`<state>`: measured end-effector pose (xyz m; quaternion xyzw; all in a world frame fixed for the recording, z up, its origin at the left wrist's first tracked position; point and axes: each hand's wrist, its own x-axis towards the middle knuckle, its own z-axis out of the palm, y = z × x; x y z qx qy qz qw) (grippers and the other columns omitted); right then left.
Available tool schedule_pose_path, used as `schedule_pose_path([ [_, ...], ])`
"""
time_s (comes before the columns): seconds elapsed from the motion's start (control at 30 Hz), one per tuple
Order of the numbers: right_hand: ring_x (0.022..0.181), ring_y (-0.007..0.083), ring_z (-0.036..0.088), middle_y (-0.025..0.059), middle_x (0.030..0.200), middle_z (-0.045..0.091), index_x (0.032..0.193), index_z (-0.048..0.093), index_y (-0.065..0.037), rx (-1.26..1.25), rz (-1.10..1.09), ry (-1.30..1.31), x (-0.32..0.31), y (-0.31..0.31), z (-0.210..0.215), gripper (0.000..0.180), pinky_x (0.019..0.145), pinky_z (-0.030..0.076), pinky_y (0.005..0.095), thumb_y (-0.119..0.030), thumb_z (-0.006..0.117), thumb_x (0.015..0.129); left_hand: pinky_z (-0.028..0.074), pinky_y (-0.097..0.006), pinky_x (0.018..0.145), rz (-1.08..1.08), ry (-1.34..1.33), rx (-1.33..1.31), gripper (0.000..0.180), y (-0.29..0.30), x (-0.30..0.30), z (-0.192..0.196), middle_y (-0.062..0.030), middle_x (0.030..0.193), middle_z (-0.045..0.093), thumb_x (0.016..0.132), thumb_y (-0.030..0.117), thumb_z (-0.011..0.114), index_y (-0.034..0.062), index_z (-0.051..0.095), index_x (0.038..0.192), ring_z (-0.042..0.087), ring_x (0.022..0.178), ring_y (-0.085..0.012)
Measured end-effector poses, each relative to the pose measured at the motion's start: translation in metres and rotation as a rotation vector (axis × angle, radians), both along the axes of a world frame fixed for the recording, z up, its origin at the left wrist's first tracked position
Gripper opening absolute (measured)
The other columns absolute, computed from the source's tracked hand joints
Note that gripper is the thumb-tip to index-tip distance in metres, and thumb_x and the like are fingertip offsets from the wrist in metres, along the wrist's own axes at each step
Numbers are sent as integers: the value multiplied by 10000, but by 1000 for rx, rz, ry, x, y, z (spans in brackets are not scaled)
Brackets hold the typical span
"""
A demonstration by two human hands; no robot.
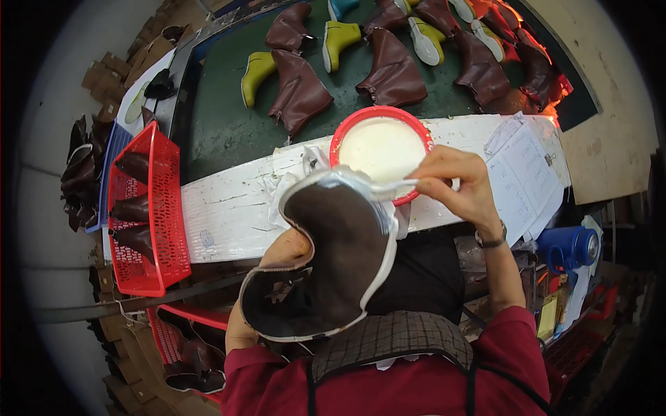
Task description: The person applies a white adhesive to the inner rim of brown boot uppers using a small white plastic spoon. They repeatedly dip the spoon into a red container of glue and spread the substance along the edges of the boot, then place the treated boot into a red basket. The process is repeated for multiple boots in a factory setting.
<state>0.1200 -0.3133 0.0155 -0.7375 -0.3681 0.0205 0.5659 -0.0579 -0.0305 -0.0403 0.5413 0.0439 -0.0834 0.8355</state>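
My left hand (288,248) holds a dark brown boot upper (336,232) from its far side, most of the fingers hidden behind it. The dark inside of the upper faces me, and a whitish band runs along its edge. Between the fingertips of my right hand (454,182) is the pale handle of a brush (395,187). Its bristles touch the upper's right edge, near the top. Just beyond the brush stands a round red tub (338,135) containing a creamy white liquid (383,147).
A white board (225,208) lies before me, with written sheets (528,170) at its right. Behind it, brown boot uppers (300,90) and yellow-green boot-shaped forms (340,43) rest on a dark green surface (222,104). A red basket (163,208) stands left, a blue jug (565,246) right.
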Motion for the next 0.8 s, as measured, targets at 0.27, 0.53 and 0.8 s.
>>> schedule_pose_path([
  [0.27,807,122,611,30,886,669,1016,819,-44,154,40,-54,19,24,14,207,666,445,272,-34,839,811,454,-217,708,63,-68,81,545,0,-2,3,37,963,637,981,561,662,59,600,1183,564,817,-41],
  [0.53,805,135,635,34,886,680,1015,820,-46,91,-39,-90,-17,10,-2,253,691,489,266,-12,861,767,443,-215,681,165,-110,196,531,25,-5,8,43,931,627,974,558,671,67,593,1160,554,784,-39],
  [0.8,678,161,616,38,842,694,969,810,-62,-365,-424,-189,4,-14,-22,119,594,460,288,-132,791,875,432,-213,654,262,-153,189,517,61,52,-23,48,899,618,967,554,680,74,587,1138,545,752,-38],
])
